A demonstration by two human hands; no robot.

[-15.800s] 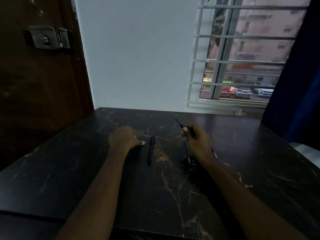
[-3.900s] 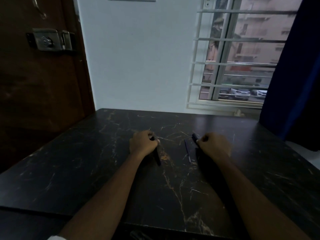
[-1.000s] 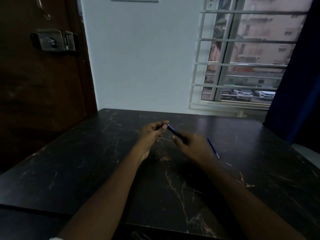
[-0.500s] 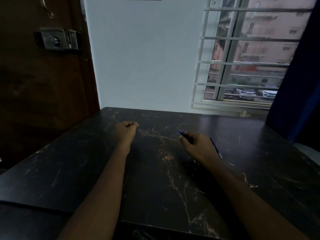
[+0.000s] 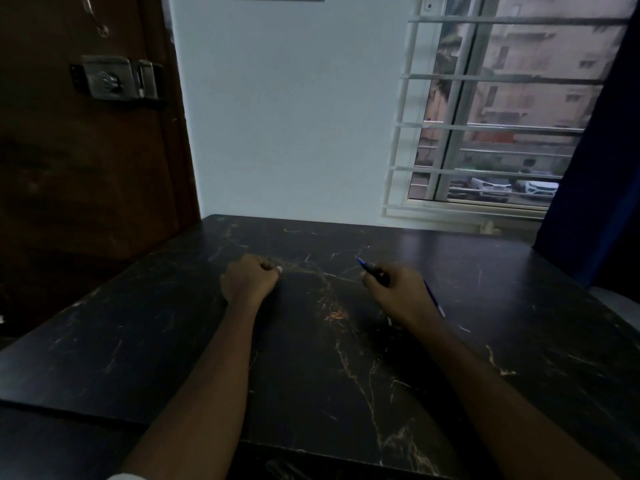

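fingers of the right hand (image 5: 398, 292) are curled round a blue pen (image 5: 371, 269), held low over the surface (image 5: 311, 375) with its point aimed up and away to the left. the left hand (image 5: 249, 280) rests on the surface as a tight fist, well apart from the right. nothing shows in it, and from my feed i cannot tell whether something small is tucked inside. a second pen (image 5: 434, 297) lies flat just beside the right hand, on its outer side, partly hidden by it.

what worries me from here: the held pen looks uncapped, so a dip of the wrist could drag the point across the surface and leave ink, or jab the other hand if the two come together fast. most of the barrel is buried in the hand, so i cannot judge how firm the hold is. the loose pen is the bigger risk, i think. it is thin and close against the hand, and a sideways shift of the wrist could set it rolling toward the right edge. the light is poor and everything is dark on dark, so a dropped part would be easy to lose.
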